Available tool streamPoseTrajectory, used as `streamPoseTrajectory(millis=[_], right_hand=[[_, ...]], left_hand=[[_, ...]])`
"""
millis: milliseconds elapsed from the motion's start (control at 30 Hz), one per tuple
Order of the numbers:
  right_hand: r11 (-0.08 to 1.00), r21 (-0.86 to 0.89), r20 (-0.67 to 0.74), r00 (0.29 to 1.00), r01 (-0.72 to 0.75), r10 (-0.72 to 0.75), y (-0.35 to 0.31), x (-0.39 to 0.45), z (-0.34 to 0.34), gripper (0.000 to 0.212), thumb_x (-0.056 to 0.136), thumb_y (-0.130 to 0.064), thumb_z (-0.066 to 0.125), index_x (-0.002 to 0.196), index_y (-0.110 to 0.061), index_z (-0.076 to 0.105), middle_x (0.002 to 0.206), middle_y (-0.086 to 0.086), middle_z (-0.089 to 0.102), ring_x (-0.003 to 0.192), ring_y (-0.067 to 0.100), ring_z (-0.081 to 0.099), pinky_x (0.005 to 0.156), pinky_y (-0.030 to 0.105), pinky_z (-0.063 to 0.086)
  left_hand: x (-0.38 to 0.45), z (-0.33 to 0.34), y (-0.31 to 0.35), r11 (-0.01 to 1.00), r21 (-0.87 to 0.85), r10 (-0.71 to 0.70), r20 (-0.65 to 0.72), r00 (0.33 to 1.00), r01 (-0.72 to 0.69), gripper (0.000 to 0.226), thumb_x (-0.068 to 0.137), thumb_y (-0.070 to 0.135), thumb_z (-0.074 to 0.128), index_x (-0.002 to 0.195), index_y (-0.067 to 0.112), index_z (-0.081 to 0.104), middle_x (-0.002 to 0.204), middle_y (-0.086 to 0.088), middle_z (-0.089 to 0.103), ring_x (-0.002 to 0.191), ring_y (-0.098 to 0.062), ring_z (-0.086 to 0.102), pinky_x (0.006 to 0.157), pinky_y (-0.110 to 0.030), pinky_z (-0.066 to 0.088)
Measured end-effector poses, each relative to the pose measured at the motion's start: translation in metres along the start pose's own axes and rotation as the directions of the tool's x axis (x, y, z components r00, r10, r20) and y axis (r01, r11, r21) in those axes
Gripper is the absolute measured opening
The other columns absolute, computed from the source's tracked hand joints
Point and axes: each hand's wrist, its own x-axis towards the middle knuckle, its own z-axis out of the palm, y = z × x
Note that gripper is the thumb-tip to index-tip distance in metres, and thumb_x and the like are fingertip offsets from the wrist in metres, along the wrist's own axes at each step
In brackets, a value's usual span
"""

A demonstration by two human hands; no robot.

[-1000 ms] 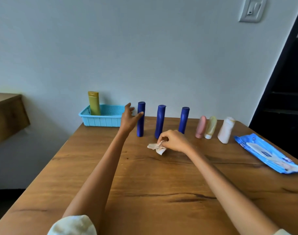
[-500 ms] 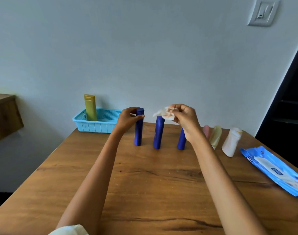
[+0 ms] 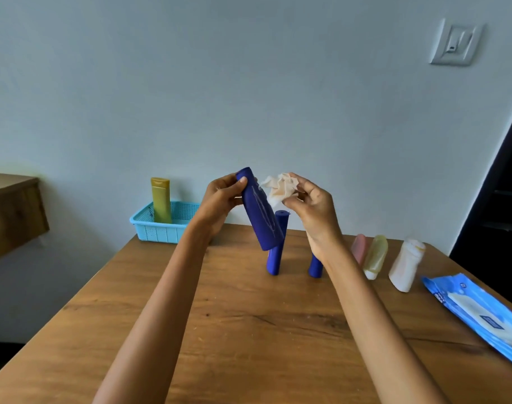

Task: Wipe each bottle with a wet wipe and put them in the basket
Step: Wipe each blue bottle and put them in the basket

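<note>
Bottles are my worry: my left hand (image 3: 219, 196) grips a tilted blue bottle (image 3: 260, 211) in the air above the table (image 3: 249, 330), my right hand (image 3: 310, 205) pinching the crumpled wet wipe (image 3: 279, 188) against it. Swinging its base low could topple the two blue bottles (image 3: 275, 258) standing beneath; farther, the yellow bottle (image 3: 160, 201) stands alone in the basket (image 3: 161, 231) at the far left corner.

No text, brand or number can be read anywhere. The blue wipes pack (image 3: 482, 314), lying well to the right of the right hand's fingers (image 3: 300, 189), carries a small dark label and a round logo, both too blurred to make out. The blue bottle (image 3: 260, 211) under the left hand's fingers (image 3: 234, 185) shows only faint pale markings, not legible.
</note>
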Motion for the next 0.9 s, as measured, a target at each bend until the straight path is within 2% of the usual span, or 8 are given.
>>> streamPoseTrajectory(millis=[200,300,367,500,567,667,767,900], right_hand=[[0.980,-0.155,-0.128,0.981,0.125,-0.146,0.011,-0.004,0.013,0.021,0.086,-0.019,0.067,0.107,-0.019,0.069,0.103,-0.001,0.071,0.093,0.004,0.065,0.082,0.026,0.054],[0.953,-0.216,-0.148,0.958,0.212,-0.247,0.008,-0.001,0.023,0.020,0.088,-0.018,0.065,0.108,-0.018,0.069,0.107,-0.001,0.071,0.096,0.003,0.064,0.080,0.016,0.051],[0.890,-0.310,-0.111,0.917,0.335,-0.383,0.006,-0.005,0.033,0.022,0.089,-0.015,0.063,0.109,-0.014,0.069,0.109,-0.001,0.069,0.097,0.001,0.062,0.079,0.011,0.049],[0.648,-0.542,0.067,0.796,0.535,-0.601,0.020,-0.019,0.036,0.025,0.085,-0.007,0.065,0.109,-0.013,0.070,0.109,0.000,0.070,0.100,0.010,0.059,0.083,0.019,0.049],[0.586,-0.607,0.095,0.781,0.537,-0.617,0.024,-0.020,0.030,0.025,0.083,-0.007,0.066,0.108,-0.013,0.071,0.107,0.001,0.069,0.096,0.013,0.059,0.078,0.020,0.050],[0.643,-0.581,0.039,0.806,0.499,-0.590,0.012,-0.007,0.028,0.020,0.084,-0.008,0.066,0.103,-0.013,0.072,0.102,0.004,0.063,0.091,0.011,0.060,0.071,0.010,0.046],[0.676,-0.558,0.011,0.819,0.481,-0.573,-0.006,0.006,0.036,0.014,0.086,-0.017,0.066,0.100,-0.015,0.071,0.094,0.000,0.065,0.083,0.011,0.063,0.066,0.007,0.043],[0.521,-0.643,0.111,0.742,0.561,-0.662,-0.001,-0.008,0.036,0.014,0.085,-0.026,0.067,0.095,-0.017,0.070,0.085,-0.006,0.066,0.080,0.007,0.053,0.063,0.012,0.041]], left_hand=[[-0.005,0.011,0.012,0.995,0.100,-0.011,0.072,0.997,0.003,0.017,0.094,0.012,0.053,0.105,0.007,0.064,0.096,-0.008,0.068,0.084,-0.014,0.066,0.073,-0.022,0.052],[-0.006,0.015,0.014,0.996,0.080,-0.038,0.112,0.993,0.029,0.020,0.089,0.023,0.059,0.101,0.009,0.066,0.092,-0.007,0.067,0.083,-0.016,0.064,0.074,-0.024,0.052],[-0.006,0.014,0.019,0.997,0.055,-0.051,0.105,0.993,0.045,0.023,0.085,0.028,0.059,0.098,0.011,0.068,0.090,-0.006,0.067,0.083,-0.018,0.062,0.075,-0.028,0.050],[-0.007,0.007,0.026,0.998,0.017,-0.068,0.058,0.996,0.068,0.016,0.091,0.021,0.058,0.097,0.011,0.069,0.090,-0.005,0.070,0.085,-0.020,0.063,0.078,-0.031,0.049],[-0.009,0.005,0.028,0.998,0.018,-0.069,0.034,0.997,0.068,0.017,0.094,0.019,0.054,0.098,0.011,0.069,0.090,-0.005,0.070,0.085,-0.020,0.064,0.080,-0.032,0.050],[-0.010,0.007,0.030,0.997,0.023,-0.073,0.029,0.997,0.072,0.018,0.094,0.020,0.054,0.098,0.010,0.068,0.088,-0.005,0.069,0.082,-0.019,0.062,0.078,-0.031,0.050],[-0.011,0.010,0.035,0.998,0.026,-0.063,0.041,0.997,0.062,0.017,0.095,0.021,0.053,0.097,0.011,0.067,0.085,-0.003,0.068,0.077,-0.015,0.063,0.073,-0.027,0.051],[-0.010,0.007,0.040,0.998,-0.042,-0.053,-0.016,0.998,0.052,0.016,0.093,0.020,0.055,0.095,0.011,0.068,0.086,-0.002,0.070,0.079,-0.016,0.064,0.073,-0.027,0.051]])
